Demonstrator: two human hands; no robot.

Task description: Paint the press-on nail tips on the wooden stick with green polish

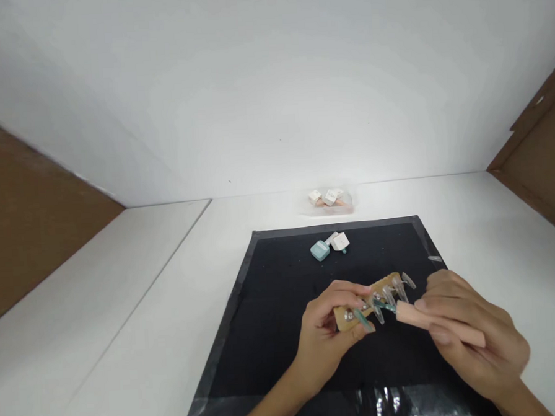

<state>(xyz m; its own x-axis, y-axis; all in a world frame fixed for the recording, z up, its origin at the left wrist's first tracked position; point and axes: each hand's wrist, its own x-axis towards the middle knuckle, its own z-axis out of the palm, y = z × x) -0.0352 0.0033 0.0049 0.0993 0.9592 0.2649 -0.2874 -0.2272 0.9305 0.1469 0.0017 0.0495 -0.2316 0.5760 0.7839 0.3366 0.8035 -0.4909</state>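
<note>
Right now my left fingers (347,288) pinch a cardboard strip (384,284) of clear nail tips. My right fingers (444,284) clench a pink brush handle (423,319), just right of it, above the black mat (273,307). Small bottles (330,247) stand farther back on the bench (126,340).

My left grip (323,330) is pinched closed, thumb on top and fingers curled underneath, palm turned toward the right one. My right grip (470,337) sits just to its right at about the same height, fingers folded in, thumb pressed along the top, the two not touching.
</note>
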